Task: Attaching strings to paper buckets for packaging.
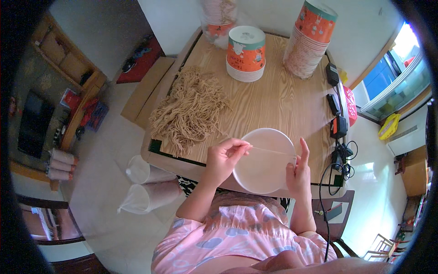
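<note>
1. Noodle strand: one thin strand is stretched over the empty white bowl at the near edge of the worktop.
2. Left hand pinches one end in a tight grip.
3. Right hand holds the other end at the bowl rim, one finger pointing up.
4. Nothing lies in the bowl yet, so the work looks just begun.
5. A big noodle pile waits on the left, and cup stacks stand at the back.

Orange-and-teal labelled paper cup stacks stand at the wooden table's far edge.
</note>
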`<state>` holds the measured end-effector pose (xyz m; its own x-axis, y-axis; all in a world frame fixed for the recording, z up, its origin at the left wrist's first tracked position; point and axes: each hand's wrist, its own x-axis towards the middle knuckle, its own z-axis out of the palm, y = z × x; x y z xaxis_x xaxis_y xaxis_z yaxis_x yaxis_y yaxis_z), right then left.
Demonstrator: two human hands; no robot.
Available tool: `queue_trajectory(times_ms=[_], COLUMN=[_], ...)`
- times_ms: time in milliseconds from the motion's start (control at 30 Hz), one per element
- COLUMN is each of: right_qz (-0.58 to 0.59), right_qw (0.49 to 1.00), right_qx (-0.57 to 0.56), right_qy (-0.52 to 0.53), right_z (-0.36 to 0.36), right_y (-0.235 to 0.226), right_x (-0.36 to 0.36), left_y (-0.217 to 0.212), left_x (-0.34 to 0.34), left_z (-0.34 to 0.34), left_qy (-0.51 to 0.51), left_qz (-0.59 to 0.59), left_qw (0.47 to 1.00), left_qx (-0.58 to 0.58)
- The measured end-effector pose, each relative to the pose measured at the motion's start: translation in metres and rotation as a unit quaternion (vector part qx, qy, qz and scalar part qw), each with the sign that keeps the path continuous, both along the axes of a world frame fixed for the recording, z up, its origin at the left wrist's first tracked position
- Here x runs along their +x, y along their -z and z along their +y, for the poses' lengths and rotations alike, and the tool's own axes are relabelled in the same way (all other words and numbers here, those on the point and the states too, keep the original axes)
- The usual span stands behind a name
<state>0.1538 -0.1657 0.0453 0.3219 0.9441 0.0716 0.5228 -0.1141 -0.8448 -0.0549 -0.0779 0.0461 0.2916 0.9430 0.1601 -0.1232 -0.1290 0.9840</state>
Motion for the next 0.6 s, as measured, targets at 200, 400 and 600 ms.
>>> queue_trajectory(times_ms=[200,400,600], right_qz=[0.021,0.123,0.223], right_qw=[0.999,0.991,0.972], right_qx=[-0.034,0.035,0.018], right_qy=[0.015,0.036,0.064], right_z=[-0.005,-0.004,0.0], right_y=[-0.005,0.004,-0.002], right_x=[0.005,0.009,-0.002], left_y=[-0.004,0.008,0.017], left_x=[0.018,0.039,0.065], left_z=[0.005,0.016,0.052], left_qy=[-0.011,-0.035,-0.043], left_qz=[-0.026,-0.078,-0.025], left_qw=[0.998,0.992,0.995], left_qx=[0.052,0.092,0.081])
